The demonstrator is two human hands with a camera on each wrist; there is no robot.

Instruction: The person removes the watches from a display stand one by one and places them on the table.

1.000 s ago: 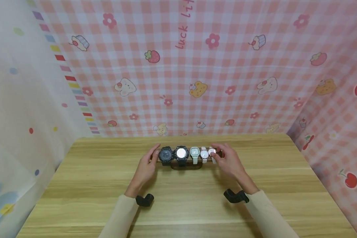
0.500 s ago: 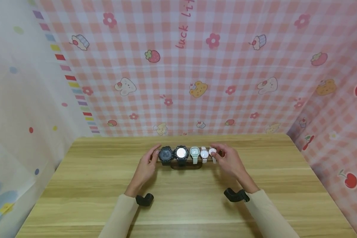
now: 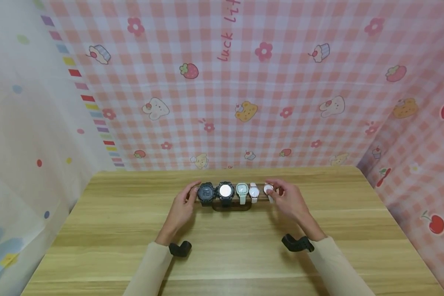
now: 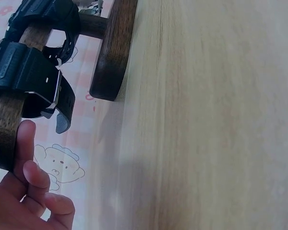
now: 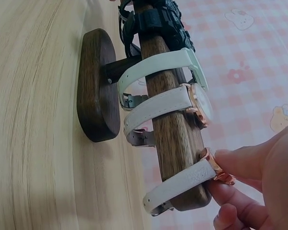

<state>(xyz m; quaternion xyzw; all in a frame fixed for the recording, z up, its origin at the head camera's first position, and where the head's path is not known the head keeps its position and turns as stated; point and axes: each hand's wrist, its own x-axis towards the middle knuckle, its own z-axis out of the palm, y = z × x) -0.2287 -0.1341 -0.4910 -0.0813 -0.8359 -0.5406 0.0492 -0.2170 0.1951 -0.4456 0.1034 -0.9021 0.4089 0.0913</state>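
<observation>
A dark wooden watch stand (image 5: 97, 86) carries several watches on its horizontal bar. My left hand (image 3: 181, 207) grips the bar's left end, beside a black watch (image 3: 206, 192). At the other end, my right hand (image 3: 289, 201) pinches the rose-gold case of a white-strapped watch (image 5: 182, 184) between thumb and finger. Its strap still loops around the bar, slanted, close to the tip. Between them sit a second black watch (image 3: 225, 190), a mint-green watch (image 3: 242, 189) and another white-strapped watch (image 5: 158, 108). In the left wrist view the left thumb is mostly hidden.
The stand rests on a light wooden table (image 3: 229, 259) near its back edge. Behind it hangs a pink checked cloth (image 3: 214, 94), with more cloth at both sides. A black mount (image 3: 180, 248) sits on the left wrist, and another black mount (image 3: 297, 243) on the right.
My right hand has shifted slightly right, sliding the end watch along the bar. The gap to the neighbouring white-strapped watch has widened. The left hand and stand look unmoved.
</observation>
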